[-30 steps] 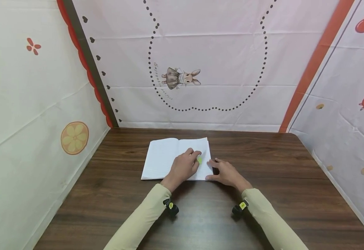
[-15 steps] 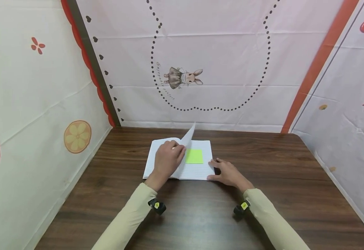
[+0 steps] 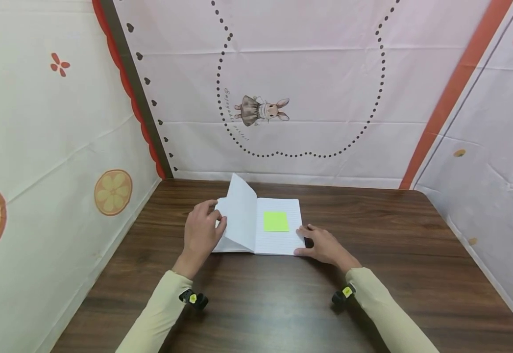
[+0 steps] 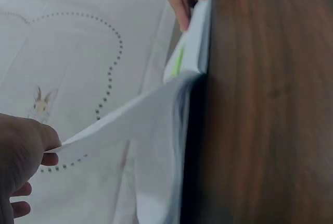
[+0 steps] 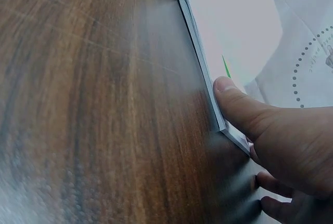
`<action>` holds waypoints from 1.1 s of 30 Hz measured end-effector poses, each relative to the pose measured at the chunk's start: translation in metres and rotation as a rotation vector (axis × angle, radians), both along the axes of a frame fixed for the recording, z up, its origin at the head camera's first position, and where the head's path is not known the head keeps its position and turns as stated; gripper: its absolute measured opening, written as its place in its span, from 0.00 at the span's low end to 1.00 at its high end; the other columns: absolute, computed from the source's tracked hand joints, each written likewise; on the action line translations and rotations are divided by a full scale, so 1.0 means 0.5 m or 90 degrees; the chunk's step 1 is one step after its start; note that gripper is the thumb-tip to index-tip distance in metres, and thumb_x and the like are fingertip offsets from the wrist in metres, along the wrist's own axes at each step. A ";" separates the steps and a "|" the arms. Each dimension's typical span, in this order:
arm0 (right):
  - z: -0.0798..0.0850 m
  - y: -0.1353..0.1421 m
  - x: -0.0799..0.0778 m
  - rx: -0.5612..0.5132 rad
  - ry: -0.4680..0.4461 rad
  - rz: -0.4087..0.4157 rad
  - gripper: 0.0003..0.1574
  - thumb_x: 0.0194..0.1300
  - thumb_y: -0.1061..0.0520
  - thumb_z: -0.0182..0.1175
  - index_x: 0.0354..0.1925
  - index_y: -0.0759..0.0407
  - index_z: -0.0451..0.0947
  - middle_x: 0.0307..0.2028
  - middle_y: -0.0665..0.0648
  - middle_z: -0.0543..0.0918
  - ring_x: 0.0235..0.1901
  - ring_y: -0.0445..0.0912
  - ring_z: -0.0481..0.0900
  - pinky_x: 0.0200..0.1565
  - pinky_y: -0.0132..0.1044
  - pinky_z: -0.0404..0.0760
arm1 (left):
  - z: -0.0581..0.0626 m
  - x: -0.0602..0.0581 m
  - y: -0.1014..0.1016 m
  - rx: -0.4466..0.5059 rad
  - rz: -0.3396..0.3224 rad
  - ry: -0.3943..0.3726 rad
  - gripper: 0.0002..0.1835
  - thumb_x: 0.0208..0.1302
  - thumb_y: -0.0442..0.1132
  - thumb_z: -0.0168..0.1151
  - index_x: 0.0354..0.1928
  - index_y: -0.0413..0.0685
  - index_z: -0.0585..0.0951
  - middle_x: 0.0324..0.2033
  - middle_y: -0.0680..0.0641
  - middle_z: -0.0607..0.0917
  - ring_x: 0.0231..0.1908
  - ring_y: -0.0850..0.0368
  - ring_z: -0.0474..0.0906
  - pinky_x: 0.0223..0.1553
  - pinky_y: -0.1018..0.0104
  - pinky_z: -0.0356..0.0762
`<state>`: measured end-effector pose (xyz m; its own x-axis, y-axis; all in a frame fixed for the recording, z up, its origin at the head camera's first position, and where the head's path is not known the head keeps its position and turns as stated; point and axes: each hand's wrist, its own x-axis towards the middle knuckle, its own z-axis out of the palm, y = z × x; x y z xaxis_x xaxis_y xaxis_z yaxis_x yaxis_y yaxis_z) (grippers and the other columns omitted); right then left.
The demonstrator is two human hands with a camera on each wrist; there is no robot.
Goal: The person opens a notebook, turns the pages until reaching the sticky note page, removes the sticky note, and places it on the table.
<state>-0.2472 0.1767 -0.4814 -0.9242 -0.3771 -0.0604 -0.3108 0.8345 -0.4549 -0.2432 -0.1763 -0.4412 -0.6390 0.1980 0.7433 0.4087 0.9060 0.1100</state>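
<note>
A lined notebook [image 3: 278,245] lies spread on the table, with a bright green sticky note [image 3: 276,221] on its right-hand page. My left hand [image 3: 201,230] pinches the outer edge of a raised leaf [image 3: 240,211], which leans over the left side. Thumb and finger on that edge show in the left wrist view, where the lifted leaf [image 4: 119,117] slants up from the spine. At the notebook's right edge my right hand [image 3: 324,246] rests with its thumb and forefinger on the page. The right wrist view shows that thumb [image 5: 237,101] on the page near the corner.
The dark wood table [image 3: 274,299] extends around the notebook. Behind it hangs a pale printed cloth [image 3: 318,98] with a rabbit figure, and similar cloth covers both sides. Each wrist carries a small black camera [image 3: 196,300].
My left hand has swung the leaf from the right side over to the left, uncovering the green sticky note. My right hand has stayed at the right edge.
</note>
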 end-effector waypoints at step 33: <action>-0.001 0.001 -0.001 -0.011 0.004 0.001 0.51 0.61 0.37 0.72 0.73 0.60 0.70 0.72 0.64 0.70 0.75 0.63 0.60 0.69 0.65 0.65 | -0.093 -0.011 -0.037 -0.085 0.130 -0.322 0.06 0.60 0.34 0.64 0.34 0.37 0.83 0.45 0.35 0.84 0.46 0.37 0.81 0.44 0.43 0.81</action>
